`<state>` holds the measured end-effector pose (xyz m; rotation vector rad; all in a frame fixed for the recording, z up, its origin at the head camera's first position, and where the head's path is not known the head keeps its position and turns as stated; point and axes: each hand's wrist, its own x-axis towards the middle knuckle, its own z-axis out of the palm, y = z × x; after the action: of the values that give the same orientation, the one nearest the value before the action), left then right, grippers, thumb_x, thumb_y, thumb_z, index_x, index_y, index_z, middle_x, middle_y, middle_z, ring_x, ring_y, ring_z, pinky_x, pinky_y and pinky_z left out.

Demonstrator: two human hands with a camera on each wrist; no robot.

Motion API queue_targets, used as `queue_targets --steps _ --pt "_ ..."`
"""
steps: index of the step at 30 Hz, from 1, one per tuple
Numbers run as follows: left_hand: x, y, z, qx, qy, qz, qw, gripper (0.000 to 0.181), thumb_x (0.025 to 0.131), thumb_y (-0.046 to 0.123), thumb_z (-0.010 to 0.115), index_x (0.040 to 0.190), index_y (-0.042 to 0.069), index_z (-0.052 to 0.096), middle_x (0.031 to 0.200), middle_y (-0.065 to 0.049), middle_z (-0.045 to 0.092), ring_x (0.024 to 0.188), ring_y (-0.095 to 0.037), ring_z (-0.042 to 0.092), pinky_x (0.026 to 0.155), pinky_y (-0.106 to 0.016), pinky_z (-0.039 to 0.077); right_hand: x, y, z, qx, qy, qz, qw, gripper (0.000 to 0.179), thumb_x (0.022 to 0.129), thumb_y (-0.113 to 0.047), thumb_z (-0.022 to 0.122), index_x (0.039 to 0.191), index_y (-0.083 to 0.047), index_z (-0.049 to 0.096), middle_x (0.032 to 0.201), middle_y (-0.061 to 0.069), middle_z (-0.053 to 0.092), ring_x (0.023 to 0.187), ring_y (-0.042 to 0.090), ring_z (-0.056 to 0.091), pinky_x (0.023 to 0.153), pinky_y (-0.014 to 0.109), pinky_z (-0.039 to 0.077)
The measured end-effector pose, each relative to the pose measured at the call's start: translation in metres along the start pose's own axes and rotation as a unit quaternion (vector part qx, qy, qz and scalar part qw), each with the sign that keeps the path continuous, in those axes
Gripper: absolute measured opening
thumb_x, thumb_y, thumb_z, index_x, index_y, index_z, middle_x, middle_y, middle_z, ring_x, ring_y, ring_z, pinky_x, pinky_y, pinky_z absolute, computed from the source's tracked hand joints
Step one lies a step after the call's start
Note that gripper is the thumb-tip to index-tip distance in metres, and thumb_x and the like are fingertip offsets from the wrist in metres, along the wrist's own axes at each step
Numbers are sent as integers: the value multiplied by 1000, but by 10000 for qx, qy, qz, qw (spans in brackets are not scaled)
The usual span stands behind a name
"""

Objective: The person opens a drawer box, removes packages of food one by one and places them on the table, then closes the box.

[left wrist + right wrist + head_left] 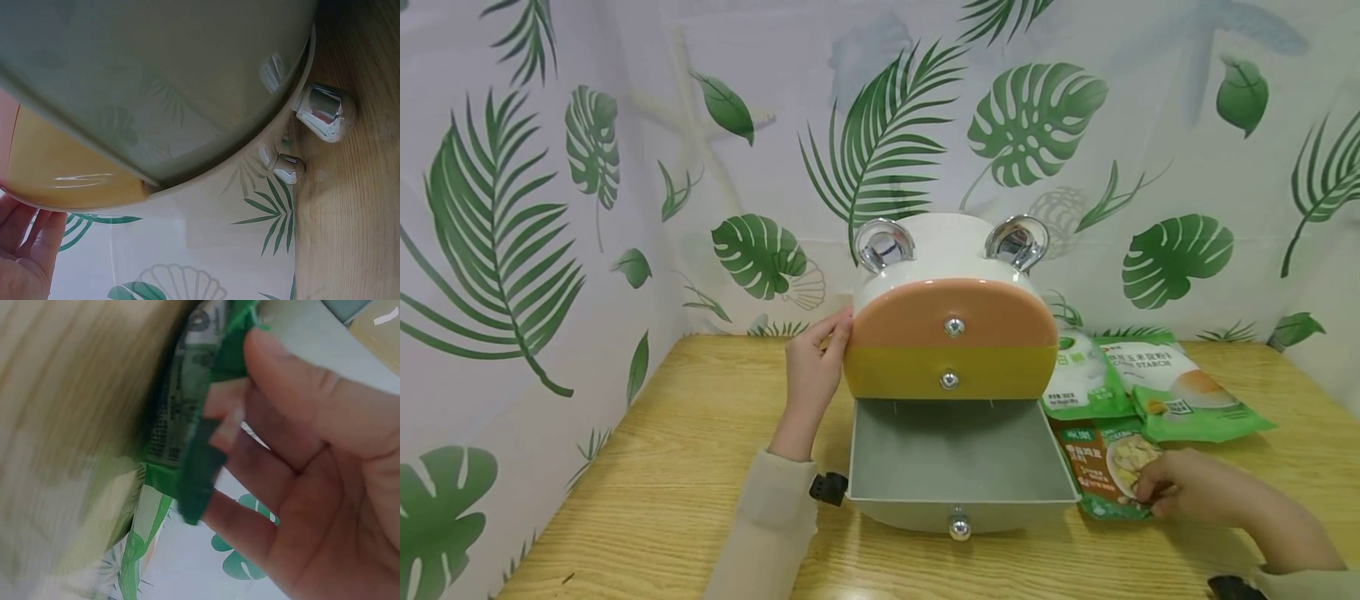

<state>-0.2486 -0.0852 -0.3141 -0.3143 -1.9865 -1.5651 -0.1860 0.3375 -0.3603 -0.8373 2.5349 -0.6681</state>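
Note:
A frog-like storage box (951, 250) with chrome eyes stands on the table. Its orange drawer (910, 312) and yellow drawer (895, 372) are closed; the grey-green bottom drawer (962, 450) is pulled out and shows a bare inside. My left hand (816, 362) touches the box's left side beside the orange and yellow drawers; the left wrist view shows the fingers (47, 240) extended against its edge. To the right of the open drawer, my right hand (1195, 487) pinches the edge of a brown-and-green seasoning packet (1097, 471). In the right wrist view the packet (194, 394) is tilted up, thumb on one face.
Behind the packet lie a green-and-white bag (1078, 379) and a corn starch bag (1195, 392), close against the box's right side. Leaf-printed cloth (760, 167) hangs behind the wooden table (700, 433). The open drawer's chrome knob (959, 527) juts toward the front.

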Motion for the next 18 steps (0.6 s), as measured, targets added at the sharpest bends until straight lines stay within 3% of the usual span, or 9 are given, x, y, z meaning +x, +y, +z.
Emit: queue_targets --steps 7,10,12,18 --pt "-2 13 -2 80 -6 17 10000 25 87 13 56 104 -5 63 106 -14 61 101 -24 56 74 -34 50 2 -7 0 -164 216 15 9996 3 80 -11 63 81 -10 65 78 -9 61 69 1 52 55 24 45" --pt "-3 11 -2 132 4 94 9999 27 88 16 56 104 -3 63 105 -12 62 100 -22 56 72 -31 51 1 -15 -2 -496 571 86 9971 7 82 -15 62 84 -9 65 81 -5 63 70 7 56 56 27 47" --pt "-1 1 0 135 11 87 9999 27 87 19 56 105 0 64 105 -10 62 100 -19 56 72 -30 51 1 -20 -4 -746 859 187 9933 11 82 -16 62 87 -7 64 83 -1 64 74 14 59 59 30 48" --pt "-1 0 0 130 8 24 9999 28 87 20 56 105 0 64 106 -10 62 101 -19 56 72 -31 51 5 -36 -6 -1108 1659 338 9793 18 81 -15 63 94 -3 64 88 4 64 78 21 60 64 34 50"
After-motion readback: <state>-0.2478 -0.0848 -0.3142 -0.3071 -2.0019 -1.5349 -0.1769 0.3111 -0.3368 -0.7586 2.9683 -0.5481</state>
